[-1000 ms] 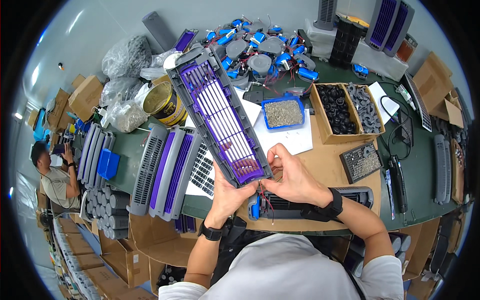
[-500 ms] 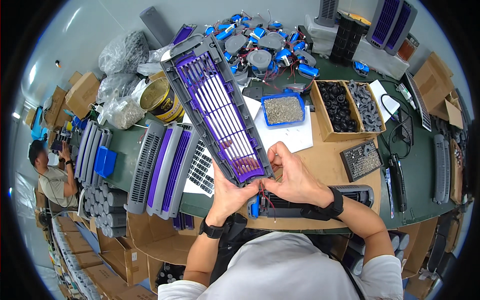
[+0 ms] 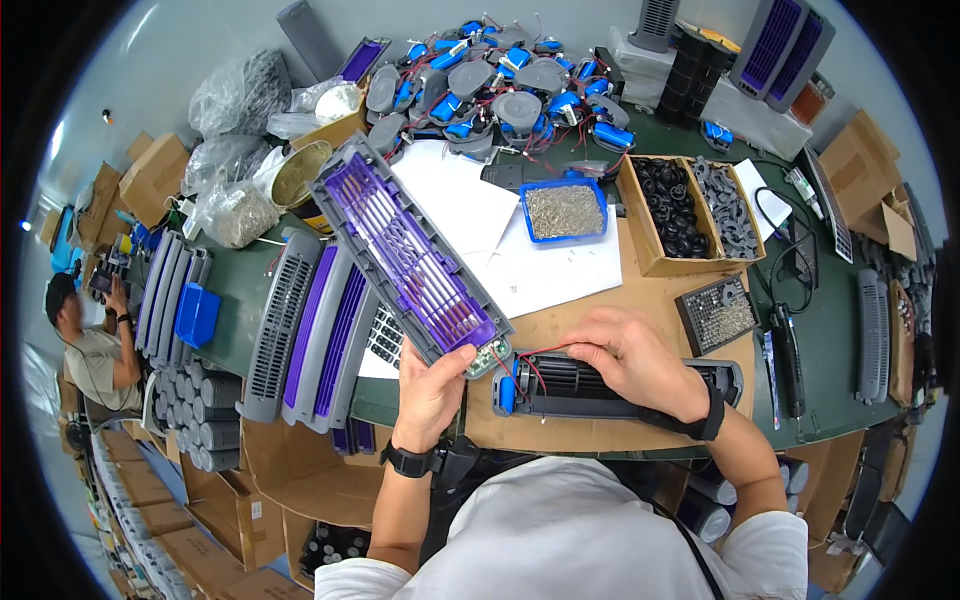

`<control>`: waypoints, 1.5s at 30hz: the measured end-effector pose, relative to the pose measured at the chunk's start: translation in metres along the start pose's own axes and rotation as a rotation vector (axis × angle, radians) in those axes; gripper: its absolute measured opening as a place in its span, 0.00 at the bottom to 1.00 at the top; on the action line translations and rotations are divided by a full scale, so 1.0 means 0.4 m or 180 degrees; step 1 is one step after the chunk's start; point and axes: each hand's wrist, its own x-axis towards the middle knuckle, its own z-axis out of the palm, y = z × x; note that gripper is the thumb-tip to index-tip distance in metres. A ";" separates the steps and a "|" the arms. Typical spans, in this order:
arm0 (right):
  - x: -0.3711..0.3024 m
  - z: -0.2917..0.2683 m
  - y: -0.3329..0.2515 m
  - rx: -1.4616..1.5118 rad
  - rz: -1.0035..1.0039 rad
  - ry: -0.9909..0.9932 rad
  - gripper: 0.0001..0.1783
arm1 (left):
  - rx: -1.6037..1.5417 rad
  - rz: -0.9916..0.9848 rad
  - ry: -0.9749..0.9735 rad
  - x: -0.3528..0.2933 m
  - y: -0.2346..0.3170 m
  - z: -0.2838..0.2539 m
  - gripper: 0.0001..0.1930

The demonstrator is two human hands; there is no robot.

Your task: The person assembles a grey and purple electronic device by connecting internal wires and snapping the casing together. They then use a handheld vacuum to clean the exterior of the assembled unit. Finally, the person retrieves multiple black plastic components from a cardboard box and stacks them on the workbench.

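My left hand [image 3: 428, 392] grips the lower end of a grey housing cover with a purple slatted grille [image 3: 415, 265], its thumb on the rim beside a small green circuit board [image 3: 487, 358]. The cover is held tilted, its far end up and to the left. To its right, my right hand [image 3: 645, 362] pinches a red wire [image 3: 545, 350] that stretches left toward the board. Below that hand a grey fan housing [image 3: 640, 403] lies on cardboard, with a black ribbed roller [image 3: 568, 378] inside. A blue battery [image 3: 506, 394] sits at the housing's left end, with red wires near it.
A blue tray of screws [image 3: 566, 212] and a divided box of black and grey parts [image 3: 690, 215] stand beyond my hands. A screw holder [image 3: 718, 315] and an electric screwdriver [image 3: 790, 360] lie right. Finished-looking housings [image 3: 320, 335] stand left; a person [image 3: 100, 340] works far left.
My right hand has moved right and up from the cover's end, drawing the red wire out. The cover has shifted left and down, turning so its circuit board shows.
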 end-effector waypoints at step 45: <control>0.041 0.112 -0.063 0.2999 0.1988 0.0292 0.23 | 0.0035 0.0716 -0.0985 -0.007 -0.040 0.125 0.54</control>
